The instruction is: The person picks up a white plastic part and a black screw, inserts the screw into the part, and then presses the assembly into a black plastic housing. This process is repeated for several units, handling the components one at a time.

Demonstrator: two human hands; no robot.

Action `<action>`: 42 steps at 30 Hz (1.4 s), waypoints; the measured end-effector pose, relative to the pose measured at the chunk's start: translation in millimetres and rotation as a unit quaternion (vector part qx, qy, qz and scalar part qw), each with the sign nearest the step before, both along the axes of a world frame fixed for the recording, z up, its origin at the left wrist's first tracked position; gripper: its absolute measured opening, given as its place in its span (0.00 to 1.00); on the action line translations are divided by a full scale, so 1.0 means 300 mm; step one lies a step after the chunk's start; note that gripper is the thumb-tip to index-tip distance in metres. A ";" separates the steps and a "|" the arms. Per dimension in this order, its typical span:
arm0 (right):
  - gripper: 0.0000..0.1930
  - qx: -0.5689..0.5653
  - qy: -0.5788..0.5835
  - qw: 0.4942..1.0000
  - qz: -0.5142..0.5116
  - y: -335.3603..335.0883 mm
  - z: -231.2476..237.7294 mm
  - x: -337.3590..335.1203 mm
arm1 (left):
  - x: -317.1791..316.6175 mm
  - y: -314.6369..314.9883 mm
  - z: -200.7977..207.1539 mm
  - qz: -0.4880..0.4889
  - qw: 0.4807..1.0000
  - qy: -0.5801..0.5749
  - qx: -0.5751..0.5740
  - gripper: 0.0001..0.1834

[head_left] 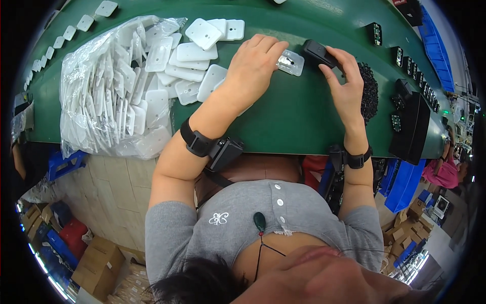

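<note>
One black part (320,53), one clear plate (291,63)

White plates (152,55) in bag blurred, black part (319,52) half hidden by fingers (340,54)

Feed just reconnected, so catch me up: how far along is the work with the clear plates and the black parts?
Done: assembled-looking black pieces line the belt's right edge. In hand: the left hand presses a clear plate onto the green belt, and the right hand holds a black part beside it, not yet joined. Left: a loose pile of plates, a full clear bag and a heap of small black parts.
</note>
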State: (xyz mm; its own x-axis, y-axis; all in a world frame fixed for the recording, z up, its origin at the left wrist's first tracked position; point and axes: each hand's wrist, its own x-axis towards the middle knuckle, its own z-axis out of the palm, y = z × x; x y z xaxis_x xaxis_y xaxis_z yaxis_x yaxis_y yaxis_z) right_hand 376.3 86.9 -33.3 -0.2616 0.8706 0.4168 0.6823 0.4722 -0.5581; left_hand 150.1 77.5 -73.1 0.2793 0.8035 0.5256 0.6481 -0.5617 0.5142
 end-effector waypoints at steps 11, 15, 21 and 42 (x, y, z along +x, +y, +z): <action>0.20 -0.029 -0.026 0.991 0.131 0.006 -0.007 -0.112 | -0.040 -0.027 0.048 0.003 0.998 -0.032 -0.051 0.22; 0.20 -0.011 -0.035 0.989 0.142 0.008 -0.022 -0.110 | -0.044 -0.033 0.045 -0.001 0.999 0.012 -0.048 0.20; 0.23 0.055 -0.087 0.984 0.147 0.006 -0.059 -0.096 | -0.035 -0.051 0.051 0.013 0.997 0.072 -0.022 0.21; 0.21 0.010 -0.060 0.992 0.115 -0.013 -0.031 -0.109 | -0.041 -0.031 0.037 0.020 0.999 0.038 -0.010 0.19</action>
State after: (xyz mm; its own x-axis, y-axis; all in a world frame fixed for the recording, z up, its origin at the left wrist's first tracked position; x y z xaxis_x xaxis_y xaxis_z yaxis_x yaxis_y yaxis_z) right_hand 343.5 83.1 -42.6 -0.5002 0.7747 0.3869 0.6167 0.6324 -0.4689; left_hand 137.8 68.1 -61.9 0.2856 0.8250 0.4876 0.7073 -0.5248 0.4737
